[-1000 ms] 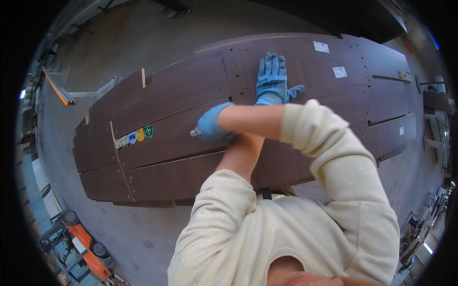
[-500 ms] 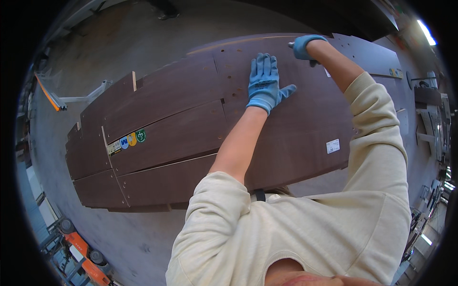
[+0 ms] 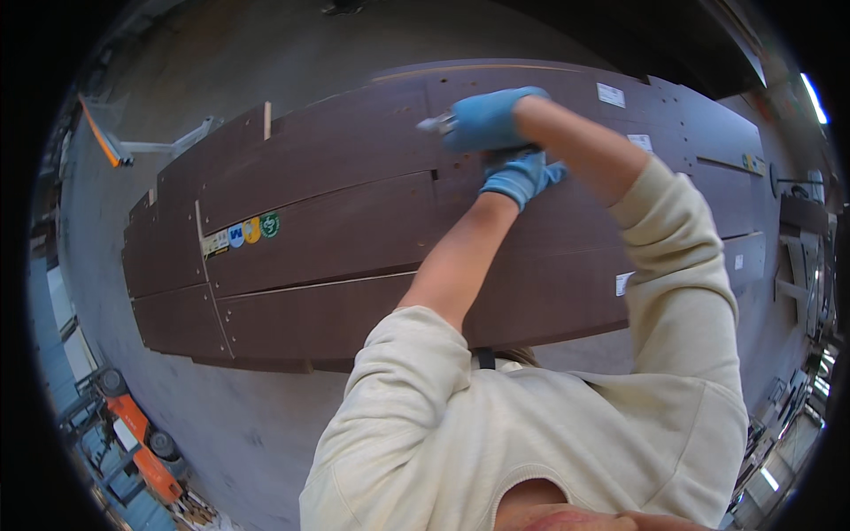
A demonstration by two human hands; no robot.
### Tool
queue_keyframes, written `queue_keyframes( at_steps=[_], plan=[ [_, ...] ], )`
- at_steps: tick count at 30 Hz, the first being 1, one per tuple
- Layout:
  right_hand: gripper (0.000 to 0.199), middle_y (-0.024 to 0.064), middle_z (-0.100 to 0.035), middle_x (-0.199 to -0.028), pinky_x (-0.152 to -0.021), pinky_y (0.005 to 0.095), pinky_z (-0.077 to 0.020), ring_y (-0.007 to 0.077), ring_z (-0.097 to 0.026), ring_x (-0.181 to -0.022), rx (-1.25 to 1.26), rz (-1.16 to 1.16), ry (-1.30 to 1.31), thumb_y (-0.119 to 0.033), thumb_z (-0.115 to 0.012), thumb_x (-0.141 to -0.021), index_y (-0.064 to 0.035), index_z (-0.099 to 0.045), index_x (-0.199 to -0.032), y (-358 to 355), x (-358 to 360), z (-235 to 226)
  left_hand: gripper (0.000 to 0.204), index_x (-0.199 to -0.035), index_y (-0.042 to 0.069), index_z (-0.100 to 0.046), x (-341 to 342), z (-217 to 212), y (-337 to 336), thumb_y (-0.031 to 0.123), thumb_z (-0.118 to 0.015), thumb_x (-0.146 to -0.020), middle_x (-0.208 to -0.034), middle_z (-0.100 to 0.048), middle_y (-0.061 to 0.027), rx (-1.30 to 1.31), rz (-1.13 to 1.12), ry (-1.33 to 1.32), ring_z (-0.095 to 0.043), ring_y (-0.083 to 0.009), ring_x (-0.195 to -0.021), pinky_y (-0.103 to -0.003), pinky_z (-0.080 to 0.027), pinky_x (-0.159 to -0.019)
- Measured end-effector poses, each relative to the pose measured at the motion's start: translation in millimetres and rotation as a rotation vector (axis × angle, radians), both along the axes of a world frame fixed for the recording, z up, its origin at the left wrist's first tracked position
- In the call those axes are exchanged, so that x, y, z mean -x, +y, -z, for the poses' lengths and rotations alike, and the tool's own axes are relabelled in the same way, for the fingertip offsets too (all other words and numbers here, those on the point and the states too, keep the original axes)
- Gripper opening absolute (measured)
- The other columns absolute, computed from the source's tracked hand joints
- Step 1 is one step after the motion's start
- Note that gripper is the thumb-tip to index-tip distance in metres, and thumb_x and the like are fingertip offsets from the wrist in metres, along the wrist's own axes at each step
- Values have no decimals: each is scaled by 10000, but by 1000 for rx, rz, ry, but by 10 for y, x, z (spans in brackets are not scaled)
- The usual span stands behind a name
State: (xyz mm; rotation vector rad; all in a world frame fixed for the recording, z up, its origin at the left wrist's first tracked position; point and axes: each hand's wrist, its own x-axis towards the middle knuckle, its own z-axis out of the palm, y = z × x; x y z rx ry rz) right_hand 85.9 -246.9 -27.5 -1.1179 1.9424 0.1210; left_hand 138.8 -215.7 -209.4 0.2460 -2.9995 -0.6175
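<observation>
Dark brown panels [image 3: 319,243] lie side by side in front of me, with rows of small holes in them. My left hand [image 3: 521,175], in a blue glove, rests on the panel surface with its thumb stretched out. Most of its fingers are hidden behind my right hand. Also gloved in blue, my right hand [image 3: 487,119] is closed round a small tool [image 3: 434,124] with a pale, silvery tip pointing left. Motion blurs it, so its exact kind does not show.
White paper labels [image 3: 611,95] and a strip of coloured stickers [image 3: 252,230] mark the panels. Left of the stack stands a metal arm with an orange edge [image 3: 99,133]. An orange vehicle [image 3: 142,442] is at lower left. Racks with boards [image 3: 801,257] line the right side.
My right hand has swept left with the tool, from the far right of the panels to over my left hand. My left hand stays on the panel. The view has shifted slightly.
</observation>
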Motion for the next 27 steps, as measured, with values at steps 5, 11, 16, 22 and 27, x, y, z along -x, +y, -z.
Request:
queue_keyframes(
  at_steps=[5, 11, 16, 22, 27],
  plan=[
    [562, 77, -704, -1408, -998, 485, -554, 194, -741, -869, -15, -40, -302, -474, -413, -1119, -115, -599, -1510, -1154, -1394, 239, 1058, -1671, -48, -243, -40, 2, -42, 716, -497, -985, -1745, -209, -290, 27, 30, 205, -137, -482, -1632, -612, -79, -1328],
    [498, 126, -723, -1394, -1094, 462, -546, 325, -679, -1307, 195, 196, 112, -267, -579, -1020, -119, -624, -1493, -1912, -1398, 418, 909, -1584, 6, -358, -320, -165, -161, 644, -554, -967, -1659, -339, -252, 42, 26, 122, -277, -425, -1561, -586, -188, -1295],
    [336, 88, -697, -765, -634, 364, -576, 200, -685, -652, -9, 350, -101, -374, -657, -981, -43, -697, -938, -1254, -955, 172, 745, -1483, 29, -479, -380, -107, -302, 543, -612, -962, -1574, -444, -237, 32, 91, 93, -388, -415, -1481, -581, -270, -1257],
    [284, 77, -709, -807, -521, 270, -511, 112, -627, -587, 343, 830, -404, -273, -792, -881, -21, -676, -939, 32, -1272, -311, 551, -1361, 55, -625, -671, -43, -841, 423, -681, -955, -1472, -569, -219, 401, 143, 88, -521, -403, -1386, -575, -367, -1211],
    [174, 84, -701, -807, -541, 319, -541, 146, -659, -613, -68, 811, -169, -195, -650, -962, -23, -660, -990, 357, -1679, -157, 582, -1452, 39, -606, -1856, -142, -2374, 316, -683, -945, -1556, -529, -257, -44, 13, 448, -476, -452, -1467, -567, -388, -1209]
  ],
)
